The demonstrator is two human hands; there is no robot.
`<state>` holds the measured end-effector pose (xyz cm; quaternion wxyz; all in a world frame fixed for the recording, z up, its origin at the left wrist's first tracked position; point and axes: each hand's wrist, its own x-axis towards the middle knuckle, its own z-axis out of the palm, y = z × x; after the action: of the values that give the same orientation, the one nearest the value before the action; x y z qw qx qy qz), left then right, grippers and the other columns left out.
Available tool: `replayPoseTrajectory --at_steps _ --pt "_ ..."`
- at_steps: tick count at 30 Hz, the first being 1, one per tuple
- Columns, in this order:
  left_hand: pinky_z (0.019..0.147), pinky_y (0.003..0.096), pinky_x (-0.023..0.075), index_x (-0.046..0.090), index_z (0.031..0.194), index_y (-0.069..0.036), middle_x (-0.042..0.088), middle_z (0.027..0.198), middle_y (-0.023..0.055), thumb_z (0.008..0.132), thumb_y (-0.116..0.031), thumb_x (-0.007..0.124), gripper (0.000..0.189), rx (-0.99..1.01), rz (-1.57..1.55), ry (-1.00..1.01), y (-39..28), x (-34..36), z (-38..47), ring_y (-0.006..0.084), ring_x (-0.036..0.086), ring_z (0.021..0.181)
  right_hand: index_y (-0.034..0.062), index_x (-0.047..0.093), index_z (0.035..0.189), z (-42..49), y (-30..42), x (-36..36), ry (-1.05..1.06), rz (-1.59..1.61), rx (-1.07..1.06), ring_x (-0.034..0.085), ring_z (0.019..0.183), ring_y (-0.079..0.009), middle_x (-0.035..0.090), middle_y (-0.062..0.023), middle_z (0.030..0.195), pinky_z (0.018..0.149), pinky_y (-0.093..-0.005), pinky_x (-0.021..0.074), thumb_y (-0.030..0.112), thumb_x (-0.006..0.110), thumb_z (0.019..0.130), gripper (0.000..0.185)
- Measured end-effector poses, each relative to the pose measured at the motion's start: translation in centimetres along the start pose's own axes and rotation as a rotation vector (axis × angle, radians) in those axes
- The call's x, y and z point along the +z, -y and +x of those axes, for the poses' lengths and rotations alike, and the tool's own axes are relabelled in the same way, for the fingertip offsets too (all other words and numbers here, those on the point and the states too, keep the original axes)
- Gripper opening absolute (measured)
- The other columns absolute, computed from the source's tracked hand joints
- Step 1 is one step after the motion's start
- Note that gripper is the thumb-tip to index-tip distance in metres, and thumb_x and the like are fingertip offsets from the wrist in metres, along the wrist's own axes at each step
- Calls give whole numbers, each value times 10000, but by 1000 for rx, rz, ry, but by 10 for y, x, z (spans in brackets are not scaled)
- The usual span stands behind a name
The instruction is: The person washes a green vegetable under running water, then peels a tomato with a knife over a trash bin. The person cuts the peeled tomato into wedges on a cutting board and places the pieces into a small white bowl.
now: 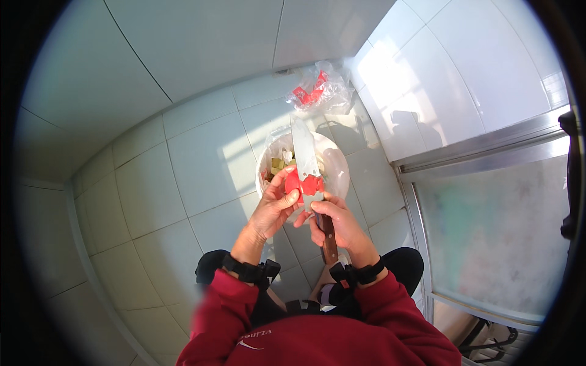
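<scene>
My left hand (277, 206) grips a red fruit or vegetable (292, 181), possibly a tomato; the fingers cover much of it. In my right hand (336, 218) is a kitchen knife with a brown wooden handle (328, 238) and a wide steel blade (304, 146) pointing away from me. A piece of red peel (312, 185) lies across the lower blade, beside the red food. Both hands are above the near side of a round white bin (336, 158). Inside it are yellowish-green chunks (277, 164) and crumpled white scraps (287, 155), partly hidden by the knife and hands.
A clear plastic bag with red printing (327, 94) lies on the tiled floor (215, 137) beyond the bin. Light panels (197, 45) stand ahead, a white tiled wall (425, 78) to the right. A metal-framed frosted panel (485, 233) is at my right side.
</scene>
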<state>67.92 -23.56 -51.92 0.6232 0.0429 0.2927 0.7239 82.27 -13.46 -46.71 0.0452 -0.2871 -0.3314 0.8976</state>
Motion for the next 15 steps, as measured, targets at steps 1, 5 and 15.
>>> replayPoseTrajectory --at_steps 1,5,15 --pt "987 363 468 405 1413 -187 468 1375 41 901 -125 671 581 15 -20 39 0 -1 0 184 519 1197 -35 517 1157 -2 1 3 1 -8 8 526 391 -207 634 -308 851 362 -318 449 175 501 933 307" --pt "1023 368 438 376 1414 -208 460 1380 56 925 -237 646 560 79 -26 143 2 -1 2 202 494 1234 -29 495 1194 -8 1 12 15 -20 -20 531 400 -206 634 -307 848 368 -309 449 179 493 944 325" --pt "1017 400 452 385 1381 -30 494 1355 113 978 -389 532 559 45 -149 87 3 5 0 221 517 1214 -1 519 1111 -8 -1 20 -105 -221 -122 527 407 -143 669 -189 823 373 -260 441 192 479 960 248"
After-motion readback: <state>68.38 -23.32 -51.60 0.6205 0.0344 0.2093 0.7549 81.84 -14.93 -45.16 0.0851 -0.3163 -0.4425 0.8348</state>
